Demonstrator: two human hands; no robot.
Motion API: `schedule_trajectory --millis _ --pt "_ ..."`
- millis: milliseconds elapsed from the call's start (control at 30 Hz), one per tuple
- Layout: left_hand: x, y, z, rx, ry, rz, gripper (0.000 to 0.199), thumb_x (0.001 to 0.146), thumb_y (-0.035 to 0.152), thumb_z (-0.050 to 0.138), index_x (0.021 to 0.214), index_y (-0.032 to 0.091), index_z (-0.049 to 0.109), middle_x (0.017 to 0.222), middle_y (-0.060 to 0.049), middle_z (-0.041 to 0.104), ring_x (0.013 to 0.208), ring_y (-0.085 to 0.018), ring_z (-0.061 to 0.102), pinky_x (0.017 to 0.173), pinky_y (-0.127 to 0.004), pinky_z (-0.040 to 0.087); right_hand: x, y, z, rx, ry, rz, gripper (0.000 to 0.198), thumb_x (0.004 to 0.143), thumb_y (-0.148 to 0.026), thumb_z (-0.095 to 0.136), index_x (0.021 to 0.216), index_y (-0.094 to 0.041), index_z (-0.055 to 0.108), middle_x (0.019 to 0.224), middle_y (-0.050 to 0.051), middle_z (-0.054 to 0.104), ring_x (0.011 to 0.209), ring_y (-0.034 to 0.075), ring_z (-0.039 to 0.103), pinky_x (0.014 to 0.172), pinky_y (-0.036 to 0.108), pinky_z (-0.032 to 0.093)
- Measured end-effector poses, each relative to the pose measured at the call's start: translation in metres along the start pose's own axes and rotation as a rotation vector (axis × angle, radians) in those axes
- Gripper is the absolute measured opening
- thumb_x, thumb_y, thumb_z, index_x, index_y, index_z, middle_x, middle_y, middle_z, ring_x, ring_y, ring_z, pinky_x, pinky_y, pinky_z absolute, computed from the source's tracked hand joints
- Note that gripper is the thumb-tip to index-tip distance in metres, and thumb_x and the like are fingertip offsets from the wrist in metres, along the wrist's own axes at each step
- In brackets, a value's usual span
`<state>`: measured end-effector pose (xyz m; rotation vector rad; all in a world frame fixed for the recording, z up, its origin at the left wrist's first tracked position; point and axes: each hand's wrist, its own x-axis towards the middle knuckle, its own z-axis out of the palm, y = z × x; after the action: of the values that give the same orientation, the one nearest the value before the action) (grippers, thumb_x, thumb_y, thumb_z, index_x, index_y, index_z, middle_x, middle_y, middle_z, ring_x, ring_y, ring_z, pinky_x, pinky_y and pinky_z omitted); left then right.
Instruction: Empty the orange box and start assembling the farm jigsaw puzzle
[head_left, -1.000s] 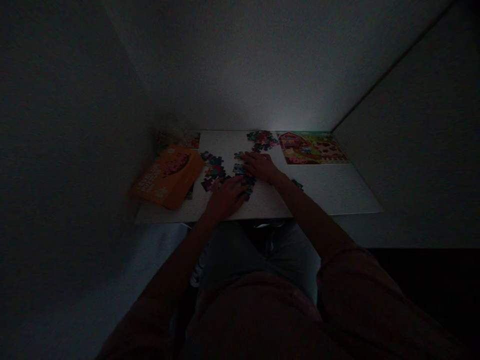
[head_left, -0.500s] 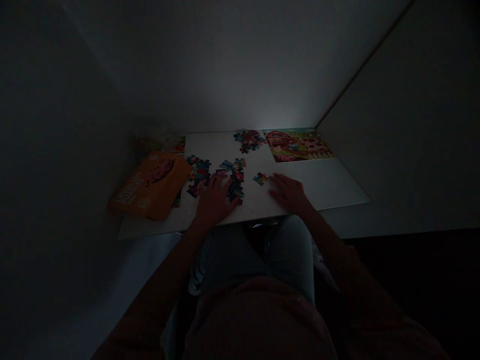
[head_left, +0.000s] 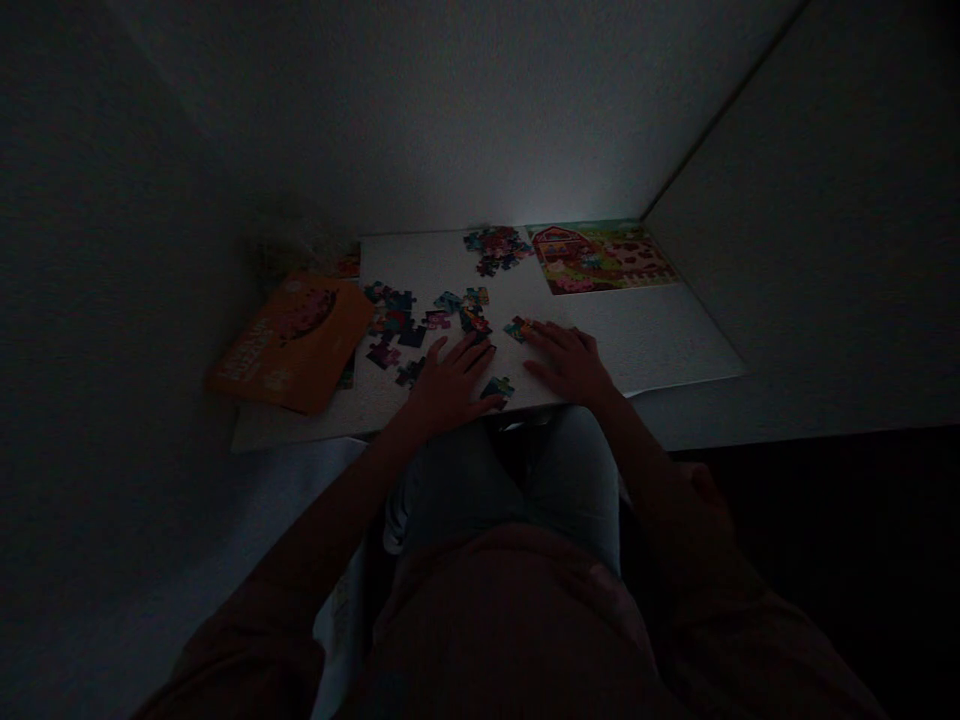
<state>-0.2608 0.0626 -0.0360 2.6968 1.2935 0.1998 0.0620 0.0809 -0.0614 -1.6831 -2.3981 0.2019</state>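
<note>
My left hand (head_left: 450, 384) lies flat over part of the loose jigsaw pieces (head_left: 392, 320), its fingers spread; what is under the palm is hidden. By its thumb, close to the table's front edge, is a single dark jigsaw piece (head_left: 497, 387). My right hand (head_left: 568, 360) rests on the table with fingers stretched out. Its fingertips touch a multicoloured jigsaw piece (head_left: 517, 328) lying flat. Between the hands and the back lies a small pink jigsaw piece (head_left: 436, 319), near other pieces.
An orange puzzle box (head_left: 296, 340) sits at the left of the white table (head_left: 637, 350), over a printed sheet. A heap of jigsaw pieces (head_left: 496, 247) lies at the back. To its right is a farm picture (head_left: 600, 258). Walls stand behind and at the right.
My left hand has slid to the right, uncovering pieces on its left, and a dark piece now shows by its thumb. My right hand's fingers have moved onto the multicoloured piece. The view has tilted slightly.
</note>
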Motion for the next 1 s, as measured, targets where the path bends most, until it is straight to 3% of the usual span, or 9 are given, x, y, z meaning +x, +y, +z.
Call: schedule_trajectory --millis 133,300,433,533,600,667,733,867,1000 --pt "0.018 0.015 0.004 0.012 -0.036 -0.014 0.09 0.131 0.075 0.054 0.202 0.021 0.043 0.211 -0.01 0.029 0.2 -0.036 0.023 0.164 -0.072 0.016 -0.002 0.0 -0.001 -0.025 0.009 0.037 0.065 0.131 -0.054 0.055 0.194 -0.04 0.061 0.203 0.008 0.056 0.187 0.043 0.052 0.151 0.072 0.038" --pt "0.042 0.009 0.001 -0.022 -0.098 0.086 0.093 0.13 0.074 0.057 0.203 0.019 0.039 0.21 -0.012 0.032 0.2 -0.035 0.024 0.164 -0.066 0.022 -0.003 0.0 0.002 -0.02 0.046 0.086 0.062 0.129 -0.058 0.058 0.187 -0.039 0.069 0.2 0.01 0.059 0.186 0.043 0.053 0.15 0.071 0.038" --pt "0.04 0.01 -0.003 -0.045 -0.079 0.14 0.086 0.13 0.068 0.062 0.197 0.016 0.051 0.209 -0.012 0.036 0.199 -0.03 0.026 0.166 -0.058 0.015 -0.005 0.002 0.004 0.024 0.118 0.149 0.067 0.125 -0.064 0.066 0.185 -0.036 0.07 0.196 0.014 0.064 0.179 0.047 0.06 0.145 0.075 0.044" --pt "0.022 0.015 -0.001 -0.021 0.066 -0.088 0.082 0.13 0.066 0.061 0.194 0.017 0.055 0.21 -0.013 0.033 0.199 -0.033 0.026 0.166 -0.062 0.014 -0.007 0.005 0.001 0.029 0.105 0.068 0.077 0.123 -0.066 0.07 0.192 -0.035 0.062 0.201 0.014 0.058 0.181 0.048 0.057 0.144 0.073 0.045" --pt "0.007 0.013 0.001 0.0 0.161 -0.301 0.095 0.127 0.076 0.062 0.197 0.014 0.049 0.211 -0.018 0.025 0.2 -0.04 0.021 0.165 -0.069 0.019 -0.009 0.006 -0.001 0.021 0.049 -0.048 0.084 0.12 -0.069 0.076 0.194 -0.033 0.061 0.205 0.013 0.051 0.185 0.048 0.052 0.146 0.071 0.042" --pt "-0.004 0.002 0.0 0.01 0.186 -0.479 0.109 0.124 0.083 0.062 0.2 0.009 0.041 0.211 -0.024 0.02 0.201 -0.045 0.016 0.163 -0.072 0.024 -0.009 0.005 -0.002 0.02 -0.006 -0.153 0.089 0.115 -0.073 0.084 0.192 -0.034 0.064 0.205 0.012 0.052 0.187 0.048 0.05 0.149 0.072 0.038" --pt "-0.009 -0.012 -0.004 0.021 0.144 -0.607 0.109 0.126 0.08 0.06 0.201 0.005 0.037 0.211 -0.028 0.019 0.2 -0.047 0.016 0.161 -0.072 0.026 -0.009 0.004 -0.002 0.023 -0.028 -0.2 0.087 0.113 -0.075 0.087 0.189 -0.038 0.067 0.202 0.01 0.057 0.186 0.047 0.052 0.151 0.073 0.036" --pt "-0.007 -0.029 -0.01 0.049 0.03 -0.643 0.096 0.128 0.076 0.057 0.202 0.016 0.043 0.212 -0.025 0.019 0.2 -0.049 0.015 0.16 -0.077 0.024 -0.009 0.001 0.0 0.021 0.003 -0.161 0.081 0.113 -0.073 0.087 0.186 -0.042 0.071 0.2 0.008 0.059 0.184 0.048 0.054 0.15 0.074 0.038" --pt "0.003 -0.018 -0.006 0.049 0.032 -0.546 0.095 0.127 0.08 0.057 0.204 0.026 0.042 0.213 -0.022 0.018 0.199 -0.049 0.018 0.158 -0.083 0.024 -0.01 -0.001 0.001 -0.003 0.039 -0.086 0.08 0.11 -0.073 0.092 0.182 -0.04 0.076 0.202 0.012 0.057 0.184 0.051 0.053 0.148 0.076 0.04"
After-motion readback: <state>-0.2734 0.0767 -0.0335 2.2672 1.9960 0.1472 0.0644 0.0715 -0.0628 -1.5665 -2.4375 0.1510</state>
